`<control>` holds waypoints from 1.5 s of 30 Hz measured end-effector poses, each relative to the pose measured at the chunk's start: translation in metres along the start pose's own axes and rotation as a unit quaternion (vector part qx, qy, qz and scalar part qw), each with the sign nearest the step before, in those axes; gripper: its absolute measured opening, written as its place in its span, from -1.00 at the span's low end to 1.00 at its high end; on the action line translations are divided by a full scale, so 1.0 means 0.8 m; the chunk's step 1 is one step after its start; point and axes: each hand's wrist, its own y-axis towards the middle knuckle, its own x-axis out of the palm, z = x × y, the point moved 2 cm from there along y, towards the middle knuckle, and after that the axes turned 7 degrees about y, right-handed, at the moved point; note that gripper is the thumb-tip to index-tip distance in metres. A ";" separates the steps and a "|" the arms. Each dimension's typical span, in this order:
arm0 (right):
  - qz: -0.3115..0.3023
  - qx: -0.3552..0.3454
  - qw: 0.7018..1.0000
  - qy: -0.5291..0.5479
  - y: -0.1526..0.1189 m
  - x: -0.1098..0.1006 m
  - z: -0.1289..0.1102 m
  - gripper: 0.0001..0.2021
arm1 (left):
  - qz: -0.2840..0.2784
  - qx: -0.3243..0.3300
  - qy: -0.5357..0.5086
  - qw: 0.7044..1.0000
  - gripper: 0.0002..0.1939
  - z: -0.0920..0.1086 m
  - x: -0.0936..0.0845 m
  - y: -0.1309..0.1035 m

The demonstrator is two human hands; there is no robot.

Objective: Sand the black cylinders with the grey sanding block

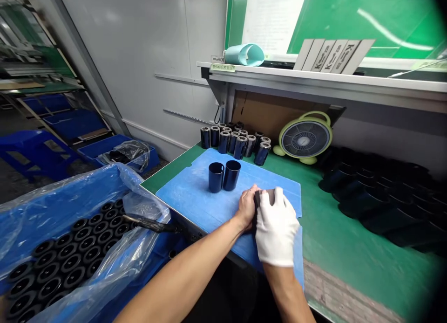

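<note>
My left hand (247, 205), bare, is closed around the side of a dark piece (257, 202) near the front of the blue mat (188, 192). My right hand (277, 230) wears a white glove and closes over the same piece from the right. A brownish-grey face shows at its top between the fingers; the rest is covered, so I cannot tell its kind. Left of my hands, two glossy black open cylinders (216, 177) stand upright side by side on the mat.
Several dark cylinders with shiny rims (240, 147) stand behind the mat, near a green fan (305, 139). More black cylinders (380, 197) crowd the right. A plastic-lined blue crate (115, 181) holds black cylinders at left. A shelf (377, 80) overhangs the green table (324, 239).
</note>
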 end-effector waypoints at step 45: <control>0.022 -0.031 0.999 0.026 0.046 0.009 0.009 -0.70 | 0.006 0.063 0.105 0.992 -0.60 -0.001 -0.007 0.002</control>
